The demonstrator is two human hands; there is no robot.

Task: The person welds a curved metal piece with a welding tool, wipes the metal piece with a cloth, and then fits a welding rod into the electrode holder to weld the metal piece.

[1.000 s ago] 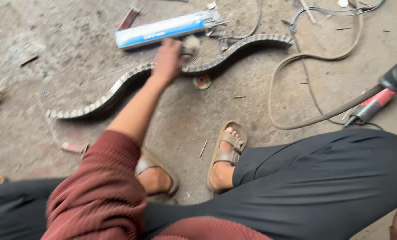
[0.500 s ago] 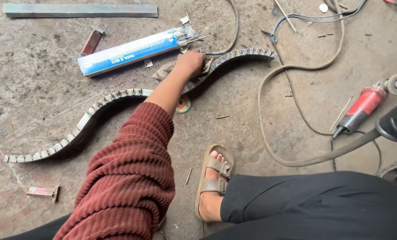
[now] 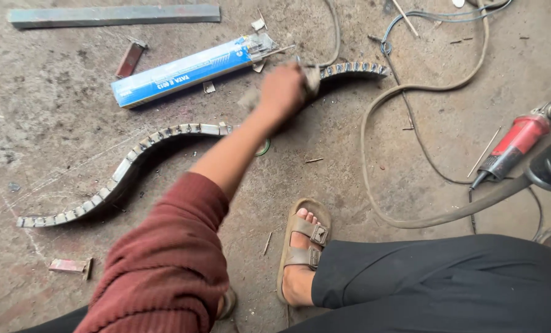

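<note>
- We see the concrete floor point(image 3: 53, 123) spread under everything, dusty and littered with scraps.
- Across it lies the wavy metal strip point(image 3: 134, 161), an S-shaped band of welded segments running from lower left to upper right.
- Our left arm in a maroon sleeve point(image 3: 164, 271) reaches out and hides the strip's middle.
- A thick grey hose point(image 3: 374, 185) loops on the right, beside a thin dark cable point(image 3: 423, 148).
- A flat steel bar point(image 3: 112, 15) lies at the top left.
- A long blue box point(image 3: 183, 71) lies just beyond the strip, near our hand.
- A red angle grinder point(image 3: 513, 145) rests at the right edge.
- Our foot wears a brown sandal point(image 3: 303, 243).
- Our left hand point(image 3: 281, 92) is curled round a blurred, pale thing pressed against the strip; we cannot tell what it is.
- A small metal offcut point(image 3: 71, 266) lies at lower left.
</note>
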